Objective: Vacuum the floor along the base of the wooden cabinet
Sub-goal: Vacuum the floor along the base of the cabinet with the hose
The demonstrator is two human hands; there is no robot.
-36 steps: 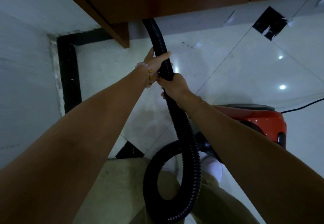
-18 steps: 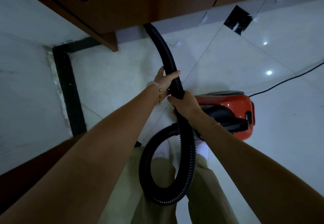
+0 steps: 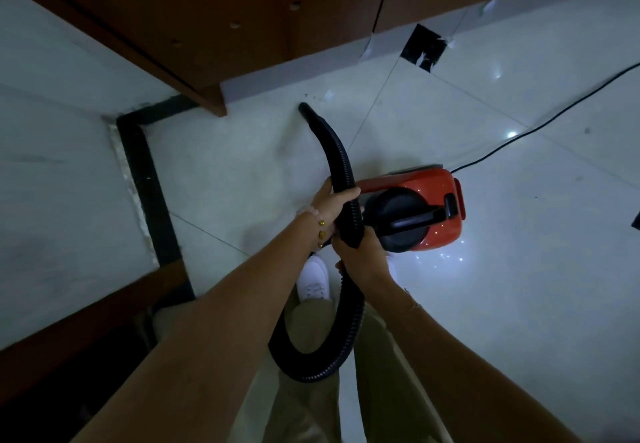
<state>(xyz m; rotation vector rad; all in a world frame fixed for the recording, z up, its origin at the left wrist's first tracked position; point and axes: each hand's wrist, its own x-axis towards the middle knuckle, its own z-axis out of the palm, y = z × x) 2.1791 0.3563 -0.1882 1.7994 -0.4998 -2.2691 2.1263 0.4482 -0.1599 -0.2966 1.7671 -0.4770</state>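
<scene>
A black ribbed vacuum hose [image 3: 341,165] curves up from a loop over the person's legs to its open nozzle end, which sits on the pale tiled floor [image 3: 519,269] just short of the wooden cabinet [image 3: 242,2] base. The red canister vacuum [image 3: 429,193], with a black top and handle, stands on the floor right of the hose.
</scene>
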